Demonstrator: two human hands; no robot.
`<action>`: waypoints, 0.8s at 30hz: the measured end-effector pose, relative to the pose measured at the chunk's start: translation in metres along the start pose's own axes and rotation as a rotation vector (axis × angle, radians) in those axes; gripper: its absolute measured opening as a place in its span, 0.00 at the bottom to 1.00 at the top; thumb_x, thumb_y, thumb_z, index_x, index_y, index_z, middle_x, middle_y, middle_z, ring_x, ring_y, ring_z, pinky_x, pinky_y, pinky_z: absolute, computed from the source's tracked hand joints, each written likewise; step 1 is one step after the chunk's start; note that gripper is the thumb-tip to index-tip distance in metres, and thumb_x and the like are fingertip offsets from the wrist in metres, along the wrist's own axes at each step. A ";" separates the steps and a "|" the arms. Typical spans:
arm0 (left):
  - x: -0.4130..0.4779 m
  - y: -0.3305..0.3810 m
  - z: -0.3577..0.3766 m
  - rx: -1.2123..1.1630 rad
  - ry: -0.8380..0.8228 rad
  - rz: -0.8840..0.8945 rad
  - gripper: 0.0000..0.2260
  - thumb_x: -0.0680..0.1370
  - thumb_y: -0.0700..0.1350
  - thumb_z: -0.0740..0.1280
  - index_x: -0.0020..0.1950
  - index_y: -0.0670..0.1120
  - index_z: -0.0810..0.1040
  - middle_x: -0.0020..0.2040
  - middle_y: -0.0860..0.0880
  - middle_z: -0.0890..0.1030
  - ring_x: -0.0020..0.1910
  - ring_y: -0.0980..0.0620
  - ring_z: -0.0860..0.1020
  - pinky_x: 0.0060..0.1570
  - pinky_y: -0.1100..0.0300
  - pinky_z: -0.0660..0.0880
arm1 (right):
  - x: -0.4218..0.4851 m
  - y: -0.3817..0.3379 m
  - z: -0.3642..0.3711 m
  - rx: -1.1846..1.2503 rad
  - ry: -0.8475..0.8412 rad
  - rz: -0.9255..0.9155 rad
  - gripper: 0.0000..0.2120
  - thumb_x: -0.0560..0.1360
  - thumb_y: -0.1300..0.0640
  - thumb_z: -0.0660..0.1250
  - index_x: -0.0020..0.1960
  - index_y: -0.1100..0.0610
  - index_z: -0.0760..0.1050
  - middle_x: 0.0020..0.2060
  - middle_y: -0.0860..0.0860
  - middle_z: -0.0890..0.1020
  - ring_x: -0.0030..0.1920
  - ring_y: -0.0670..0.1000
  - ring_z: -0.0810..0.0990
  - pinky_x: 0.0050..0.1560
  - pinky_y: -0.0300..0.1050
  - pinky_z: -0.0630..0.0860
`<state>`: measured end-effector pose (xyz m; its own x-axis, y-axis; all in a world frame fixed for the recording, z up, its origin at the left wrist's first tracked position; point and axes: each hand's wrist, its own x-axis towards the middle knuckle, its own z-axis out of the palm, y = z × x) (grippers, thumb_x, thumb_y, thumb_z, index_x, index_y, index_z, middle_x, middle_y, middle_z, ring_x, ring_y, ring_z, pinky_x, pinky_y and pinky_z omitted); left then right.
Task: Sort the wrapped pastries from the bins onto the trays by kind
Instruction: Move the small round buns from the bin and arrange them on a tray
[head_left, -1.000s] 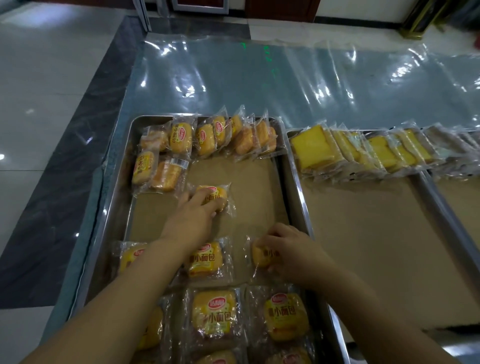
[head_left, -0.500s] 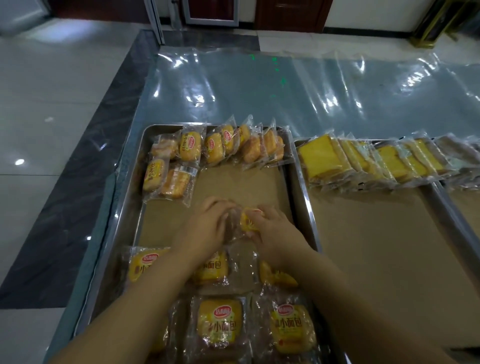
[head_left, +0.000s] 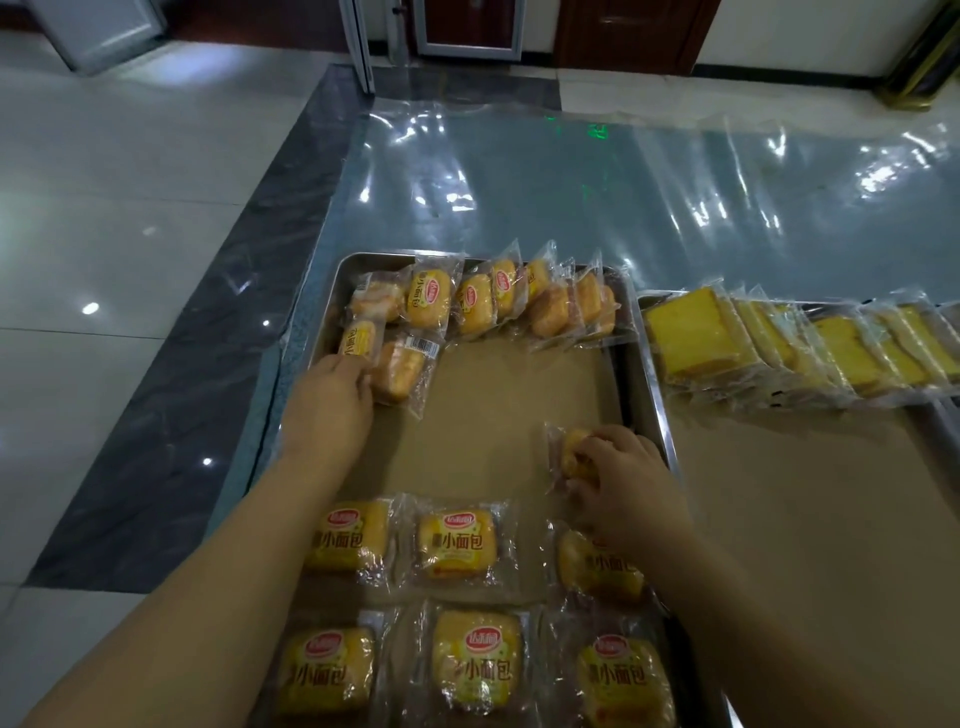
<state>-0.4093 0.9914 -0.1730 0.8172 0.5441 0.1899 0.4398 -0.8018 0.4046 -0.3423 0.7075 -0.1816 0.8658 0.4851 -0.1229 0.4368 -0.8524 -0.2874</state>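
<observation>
The left metal tray (head_left: 636, 384), lined with brown paper, holds small wrapped yellow buns: a leaning row along its far edge (head_left: 498, 296) and flat ones in rows at the near end (head_left: 457, 545). My right hand (head_left: 623, 483) is closed on one wrapped bun (head_left: 571, 449), low over the paper by the tray's right rim. At the far left corner my left hand (head_left: 330, 402) has its fingertips against an upright bun pack (head_left: 358, 338). Whether it grips that pack is unclear.
A second paper-lined tray (head_left: 779, 519) to the right carries a leaning row of wrapped yellow cake slices (head_left: 696, 335). A third tray's rim (head_left: 943, 421) shows at the far right. Clear plastic sheeting (head_left: 571, 197) covers the table beyond; the table's edge runs close to the left tray.
The hands were together at the tray's middle on one bun. Now the left hand has gone to the far left packs and the right hand has carried a bun toward the right rim.
</observation>
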 end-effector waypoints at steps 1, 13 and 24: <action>-0.002 0.001 -0.002 0.005 0.029 0.044 0.10 0.78 0.40 0.62 0.57 0.41 0.78 0.51 0.40 0.79 0.47 0.41 0.76 0.41 0.53 0.70 | -0.001 0.001 0.000 -0.003 0.011 -0.003 0.16 0.73 0.51 0.68 0.60 0.51 0.74 0.63 0.48 0.72 0.62 0.53 0.68 0.57 0.45 0.67; -0.053 0.031 0.005 -0.117 -0.389 0.582 0.10 0.73 0.40 0.69 0.53 0.46 0.80 0.61 0.51 0.76 0.57 0.55 0.75 0.56 0.63 0.72 | -0.006 0.004 -0.003 0.016 0.024 -0.007 0.15 0.72 0.51 0.69 0.58 0.51 0.76 0.62 0.47 0.72 0.62 0.52 0.68 0.55 0.43 0.67; -0.057 0.058 0.037 -0.078 -0.364 0.427 0.18 0.80 0.51 0.59 0.70 0.52 0.69 0.69 0.50 0.67 0.67 0.51 0.59 0.63 0.57 0.62 | -0.007 0.002 -0.004 -0.007 0.001 -0.022 0.21 0.72 0.51 0.69 0.64 0.49 0.71 0.64 0.48 0.71 0.64 0.53 0.66 0.59 0.46 0.67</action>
<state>-0.4170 0.9048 -0.1939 0.9984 0.0441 0.0362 0.0244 -0.9037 0.4274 -0.3466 0.7019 -0.1779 0.8562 0.5035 -0.1156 0.4573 -0.8429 -0.2836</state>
